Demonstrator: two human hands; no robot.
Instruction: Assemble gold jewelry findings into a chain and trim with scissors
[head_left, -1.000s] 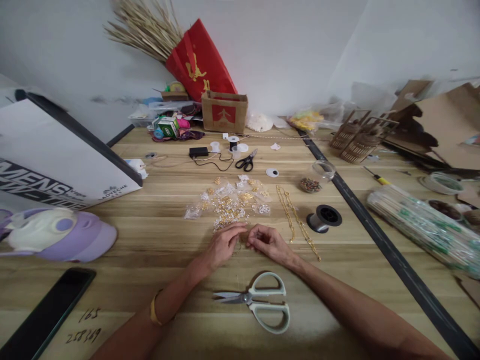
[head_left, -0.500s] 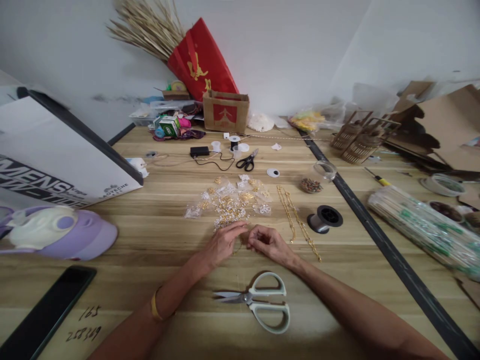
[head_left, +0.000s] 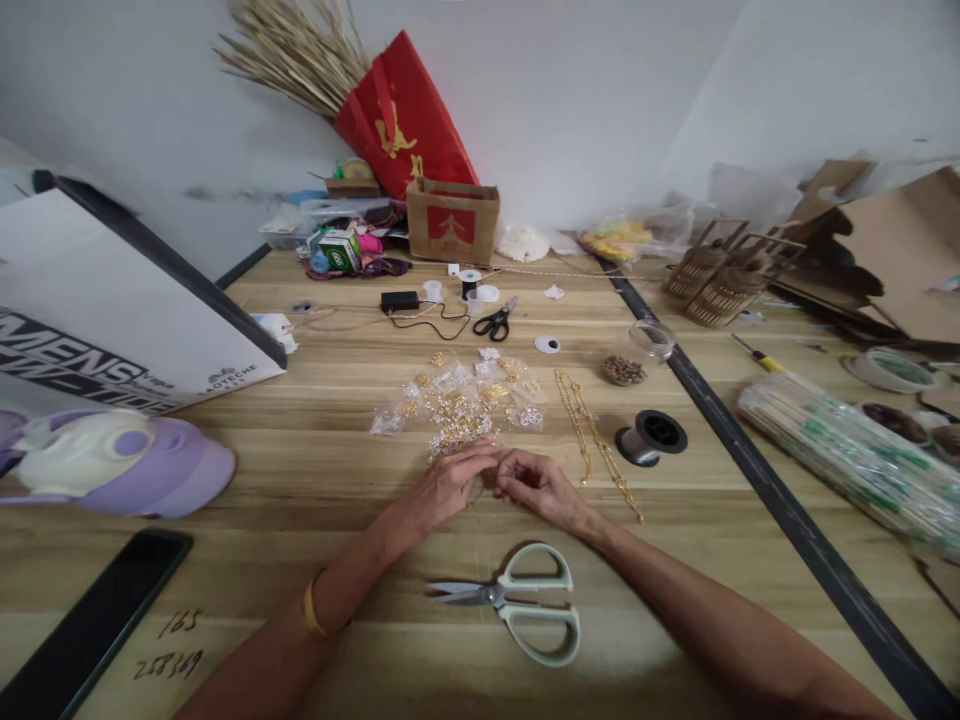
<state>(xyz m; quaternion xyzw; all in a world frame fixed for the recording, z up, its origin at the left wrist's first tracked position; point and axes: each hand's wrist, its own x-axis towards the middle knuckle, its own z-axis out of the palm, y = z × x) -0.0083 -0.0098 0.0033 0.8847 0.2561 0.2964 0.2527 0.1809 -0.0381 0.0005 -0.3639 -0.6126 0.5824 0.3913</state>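
Note:
My left hand and my right hand meet just in front of a pile of small clear and gold beads. Fingers of the left hand are pressed together around a thin golden strand, which hangs in a curve below them. The right thumb and forefinger are pinched close to that strand; what they grip is too small to make out. Nearer to me, scissors with pale green handles lie slightly open. Right of my hands are gold chains and a spool of fine line.
A lidless jar of mixed beads stands beyond the spool. Black scissors and a black adapter lie farther back. To the left are a purple cap, a phone and a large white box. Wrapped sticks lie right.
Both hands stay nearly in place with the fingers close together. The view has shifted very slightly; nothing else has visibly moved.

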